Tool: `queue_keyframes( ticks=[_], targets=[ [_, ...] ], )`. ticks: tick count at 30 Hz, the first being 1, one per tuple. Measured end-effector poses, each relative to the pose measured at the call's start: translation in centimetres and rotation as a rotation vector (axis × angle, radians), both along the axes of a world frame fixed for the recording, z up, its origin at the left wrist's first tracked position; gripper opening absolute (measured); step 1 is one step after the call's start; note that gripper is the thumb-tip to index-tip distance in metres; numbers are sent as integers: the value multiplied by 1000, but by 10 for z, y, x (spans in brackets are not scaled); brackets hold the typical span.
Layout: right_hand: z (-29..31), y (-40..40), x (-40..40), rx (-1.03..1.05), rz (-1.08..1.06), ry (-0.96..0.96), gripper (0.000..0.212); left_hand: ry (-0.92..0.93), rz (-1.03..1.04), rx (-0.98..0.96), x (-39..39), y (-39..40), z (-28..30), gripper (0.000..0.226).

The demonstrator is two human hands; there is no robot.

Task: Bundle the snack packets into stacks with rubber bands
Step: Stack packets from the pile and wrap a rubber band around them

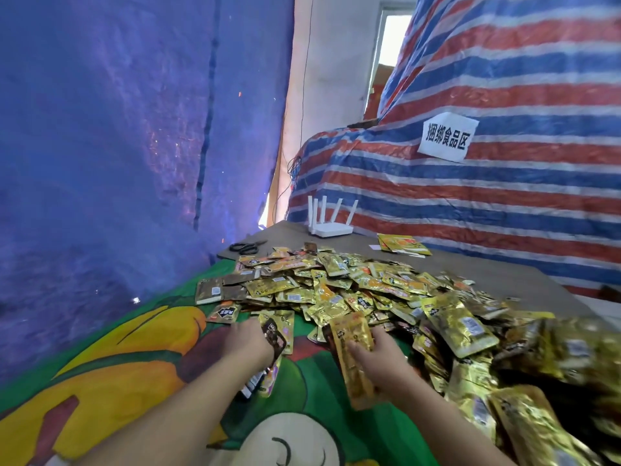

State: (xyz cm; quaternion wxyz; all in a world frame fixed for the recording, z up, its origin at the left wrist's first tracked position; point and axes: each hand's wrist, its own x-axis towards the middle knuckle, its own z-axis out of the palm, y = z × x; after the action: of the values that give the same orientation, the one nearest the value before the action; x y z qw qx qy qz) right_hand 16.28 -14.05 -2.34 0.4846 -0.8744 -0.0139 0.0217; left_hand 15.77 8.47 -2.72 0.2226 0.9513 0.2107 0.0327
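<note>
1. While the left hand (250, 343) grips a few dark-printed packets (274, 338) and the right hand (379, 359) curls round a small gold stack (353, 361), both sit at the near edge of the loose snack pile (353, 290) on the counter (524, 280).
2. Slippery foil could let either stack fan out or slide apart before banding.
3. No rubber band is visible, so reaching for one may loosen a grip.
4. Mixed packet designs risk uneven bundles.
5. A white sign (448, 137) on the striped tarp (504, 79) reads "捆绑食品区"; packet print is too small to read.
</note>
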Motion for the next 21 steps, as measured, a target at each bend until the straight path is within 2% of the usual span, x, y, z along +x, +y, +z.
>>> queue_keyframes(
  ticks=[3,6,8,10,12,15,16,19,21],
  targets=[
    [-6,-1,-13,182,-92,20,29,-204,-45,-214,-16,-1,2,32],
    [-12,3,-29,294,-155,14,20,-382,-144,-638,-43,-9,6,44],
    [-16,9,-41,394,-157,9,18,-415,-246,-859,-61,-24,8,35],
    [-15,14,-56,526,-133,-12,13,-414,-337,-982,-78,-43,11,25],
    [-11,17,-71,624,-105,-74,13,-452,-388,-1027,-87,-62,9,26],
    [-6,17,-96,727,-80,-155,19,-532,-377,-943,-97,-82,2,34],
    [-7,16,-105,729,-71,-178,25,-547,-387,-931,-102,-87,0,30],
    [-17,5,-126,551,-58,-272,52,-528,-432,-907,-115,-103,-17,31],
    [-29,-3,-132,470,-87,-279,45,-473,-498,-929,-124,-111,-29,45]
  ],
)
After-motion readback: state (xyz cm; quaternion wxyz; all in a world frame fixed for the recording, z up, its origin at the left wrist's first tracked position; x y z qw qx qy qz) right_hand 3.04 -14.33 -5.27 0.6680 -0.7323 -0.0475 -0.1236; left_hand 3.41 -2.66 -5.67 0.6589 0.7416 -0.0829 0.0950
